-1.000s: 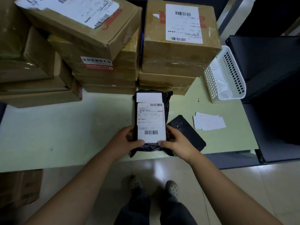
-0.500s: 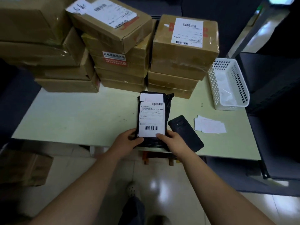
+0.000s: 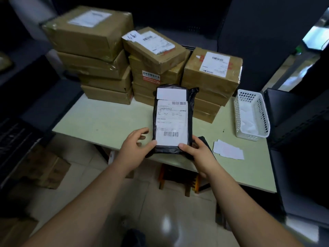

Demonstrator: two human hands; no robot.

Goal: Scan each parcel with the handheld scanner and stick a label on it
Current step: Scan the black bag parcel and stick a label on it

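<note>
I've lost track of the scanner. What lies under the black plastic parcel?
Beneath the black plastic parcel, only a corner of a flat black device shows beside the right hand; parcel and hand cover the rest.

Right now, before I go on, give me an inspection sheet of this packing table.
Surface: pale green table, cardboard boxes in three stacks along its far side.
Job's things: black parcel, printed label facing the camera; dark handheld device mostly hidden behind the right hand; loose white labels.
Clutter: white basket with something white inside.
Hands: left hand and right hand both hold the parcel's near end.
Cables: nothing seen.
Surroundings: stool under the table; cardboard on the floor; dark shelving to the right.
</note>
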